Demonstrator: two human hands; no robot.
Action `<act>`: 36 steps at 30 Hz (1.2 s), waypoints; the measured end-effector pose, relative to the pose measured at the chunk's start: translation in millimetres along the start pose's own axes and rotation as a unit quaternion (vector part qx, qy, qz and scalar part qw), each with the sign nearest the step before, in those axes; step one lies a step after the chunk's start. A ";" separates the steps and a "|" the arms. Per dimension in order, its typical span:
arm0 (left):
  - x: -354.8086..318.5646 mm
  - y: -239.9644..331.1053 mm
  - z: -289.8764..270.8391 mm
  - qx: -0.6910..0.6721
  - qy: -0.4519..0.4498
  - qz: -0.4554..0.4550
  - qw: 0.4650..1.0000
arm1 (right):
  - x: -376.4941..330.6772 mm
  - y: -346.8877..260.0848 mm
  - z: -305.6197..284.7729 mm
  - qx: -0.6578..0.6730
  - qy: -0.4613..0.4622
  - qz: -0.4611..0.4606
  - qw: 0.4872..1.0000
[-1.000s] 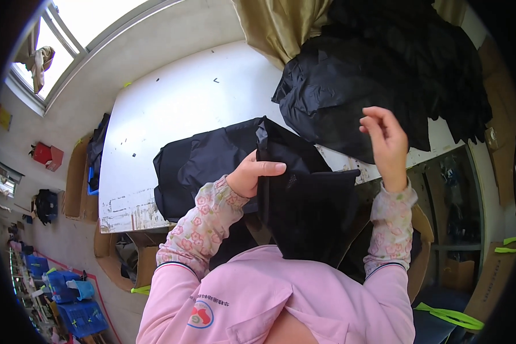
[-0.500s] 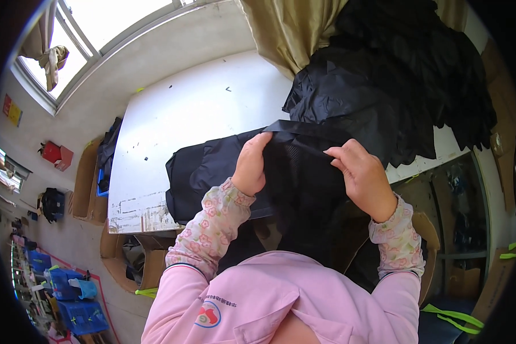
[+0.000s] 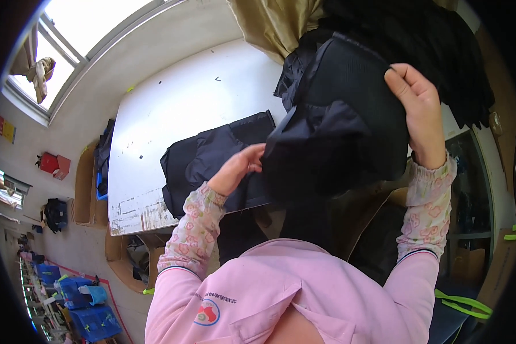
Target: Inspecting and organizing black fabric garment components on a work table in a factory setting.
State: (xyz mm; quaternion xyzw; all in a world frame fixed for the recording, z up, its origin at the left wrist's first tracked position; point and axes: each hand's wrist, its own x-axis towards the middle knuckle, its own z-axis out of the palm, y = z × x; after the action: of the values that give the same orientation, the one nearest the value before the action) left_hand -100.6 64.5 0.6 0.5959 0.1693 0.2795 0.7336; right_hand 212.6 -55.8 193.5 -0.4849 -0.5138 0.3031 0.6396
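A piece of black fabric (image 3: 338,137) is spread between my hands, its upper part raised over the table. My right hand (image 3: 421,109) pinches its upper right edge between thumb and fingers. At the fabric's left edge is my left hand (image 3: 239,166), fingers bent and closed against the cloth; its fingertips are partly hidden. To the left, another folded black fabric piece (image 3: 203,152) lies flat on the white table (image 3: 155,114). Behind the raised piece, a large heap of black fabric (image 3: 407,40) covers the table's far right.
A gold curtain (image 3: 275,23) hangs at the table's back edge. Cardboard boxes (image 3: 89,189) stand left of the table, and an open carton (image 3: 120,258) sits beneath it. Blue bins (image 3: 94,321) are at the lower left. Small dark scraps dot the tabletop.
My right hand has moved up and to the right, lifting and spreading the black fabric. My left hand has shifted down and slightly left, along the fabric's left edge.
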 end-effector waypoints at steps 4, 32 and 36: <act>-44.4 -64.6 4.6 -0.064 -0.150 -0.161 0.973 | 6.3 -13.2 5.0 0.122 0.065 -0.019 0.990; -20.5 8.2 -120.7 -0.089 0.310 0.036 0.946 | -13.8 57.1 -41.6 0.203 -0.117 0.168 0.958; 10.6 -22.5 -99.9 -0.205 0.255 -0.035 0.944 | 5.7 -37.6 49.8 0.197 -0.188 0.012 0.962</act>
State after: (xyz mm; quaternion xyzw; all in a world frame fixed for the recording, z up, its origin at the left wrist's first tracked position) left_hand -145.6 145.9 -43.5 0.3356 0.3105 0.4246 0.7815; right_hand 162.8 -48.4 230.6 -0.2900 -0.5490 0.4916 0.6106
